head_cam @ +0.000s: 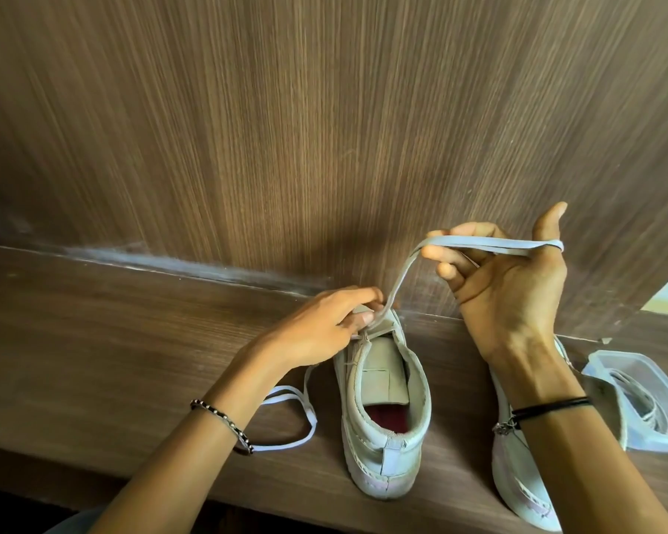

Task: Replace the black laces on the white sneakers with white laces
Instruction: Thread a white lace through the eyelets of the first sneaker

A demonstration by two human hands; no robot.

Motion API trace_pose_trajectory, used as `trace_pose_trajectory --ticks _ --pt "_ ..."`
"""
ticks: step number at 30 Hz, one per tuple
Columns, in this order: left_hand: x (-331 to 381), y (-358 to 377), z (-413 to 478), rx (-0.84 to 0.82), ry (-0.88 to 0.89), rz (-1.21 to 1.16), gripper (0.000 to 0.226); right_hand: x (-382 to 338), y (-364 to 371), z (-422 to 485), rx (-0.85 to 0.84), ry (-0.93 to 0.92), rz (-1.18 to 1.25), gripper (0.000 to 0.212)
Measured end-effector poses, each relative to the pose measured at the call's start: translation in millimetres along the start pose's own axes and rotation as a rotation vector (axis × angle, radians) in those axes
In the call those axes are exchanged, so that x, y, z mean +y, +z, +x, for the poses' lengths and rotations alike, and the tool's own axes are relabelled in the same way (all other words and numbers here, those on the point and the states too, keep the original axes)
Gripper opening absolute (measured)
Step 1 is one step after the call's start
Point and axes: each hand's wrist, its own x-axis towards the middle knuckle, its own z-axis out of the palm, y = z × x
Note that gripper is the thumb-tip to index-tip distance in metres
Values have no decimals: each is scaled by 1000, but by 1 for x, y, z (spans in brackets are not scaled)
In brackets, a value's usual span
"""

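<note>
Your left hand [317,331] pinches the lace [479,242] at the tongue of the sneaker [394,456] under it, while your right hand [506,275], raised well apart, holds the slack looped round its thumb; soft, light, probably slippery, it wants pinching near the tip.

The panel [286,109] and table [93,321] are brown wood-grain laminate, finely lined, with a low sheen. A pale scuffed streak dulls their joint. The lace [479,242] is flat white woven cloth. The sneaker [378,452] has a matt off-white upper, a stitched sole edge and red cloth inside. The box [614,355] is clear glossy plastic. One bracelet [224,420] is black-and-silver beads, the other [548,405] black cord with a metal charm.
</note>
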Motion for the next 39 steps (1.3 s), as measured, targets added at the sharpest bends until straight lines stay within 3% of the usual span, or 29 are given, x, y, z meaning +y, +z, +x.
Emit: trace_pose_trajectory --ticks 5,8,10,11,12,14,15,17,19,21,23,25,29,31,34,39 --pt "1 0 1 59 -49 44 14 1 -4 2 3 -7 -6 88" --pt "-1 -3 2 261 -112 118 18 4 -5 7 60 -5 -10 73" --pt "-3 -11 2 469 -182 53 23 11 -7 16 56 -23 -69 47" --pt "-5 -16 1 565 -225 18 25 16 -11 20 34 -40 -203 28" --pt "-7 -22 -1 645 -259 -4 27 21 -13 21 -3 -44 -445 23" --pt "-11 -32 -6 729 -311 -23 29 36 -22 21 -73 13 -1071 55" --pt "-12 -35 -8 739 -328 -37 27 42 -24 19 -104 47 -1272 66" --pt "-13 -37 -9 735 -354 -127 13 48 -30 18 -139 109 -1409 81" --pt "-9 -35 -9 719 -366 -359 18 46 -34 18 -100 148 -1358 81" --pt "-3 -32 -7 695 -383 -559 25 40 -34 17 -27 172 -1163 63" --pt "2 -29 -6 677 -409 -598 20 36 -30 13 11 199 -1087 39" --pt "4 -28 -7 655 -423 -607 13 34 -27 9 -57 264 -1175 30" --pt "5 -24 -8 507 -390 -746 6 29 -24 0 -234 442 -1295 36" --pt "5 -20 -7 443 -335 -811 13 30 -25 -1 -253 384 -1364 27" --pt "10 -14 -6 396 -292 -870 14 33 -25 -1 -267 155 -1388 20" --pt "15 -6 -4 397 -282 -843 13 31 -16 0 -428 116 -1073 32"
